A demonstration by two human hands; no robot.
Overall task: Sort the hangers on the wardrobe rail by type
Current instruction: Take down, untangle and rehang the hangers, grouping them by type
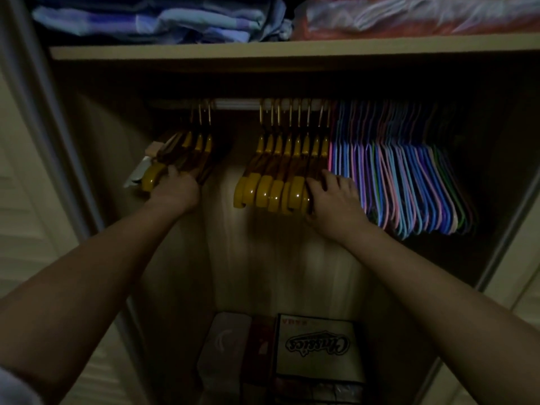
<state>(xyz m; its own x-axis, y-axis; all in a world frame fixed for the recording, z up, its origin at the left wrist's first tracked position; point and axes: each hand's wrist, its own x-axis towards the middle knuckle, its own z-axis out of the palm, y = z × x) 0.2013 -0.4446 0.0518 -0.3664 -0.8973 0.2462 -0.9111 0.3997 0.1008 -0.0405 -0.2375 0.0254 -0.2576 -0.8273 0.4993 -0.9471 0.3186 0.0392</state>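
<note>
Dim wardrobe: left hand (175, 188) grips stiff, glossy wooden hangers (181, 159) at shoulder ends; right hand (333, 197) rests, fingers spread, against the main bunch (280, 171), light plastic hangers (409, 176) beside.

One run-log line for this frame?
left hand: grips small wooden hanger group | right hand: on large wooden hanger group | plastic hangers: grouped right

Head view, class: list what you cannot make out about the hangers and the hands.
- Left hand: fingers hidden behind the small wooden hanger group.
- Thin coloured hangers: far-right ones lost in darkness, count unclear.
- Rail: right stretch hidden by hooks.
- Right hand: grip blurred against the large wooden hanger group.
</note>
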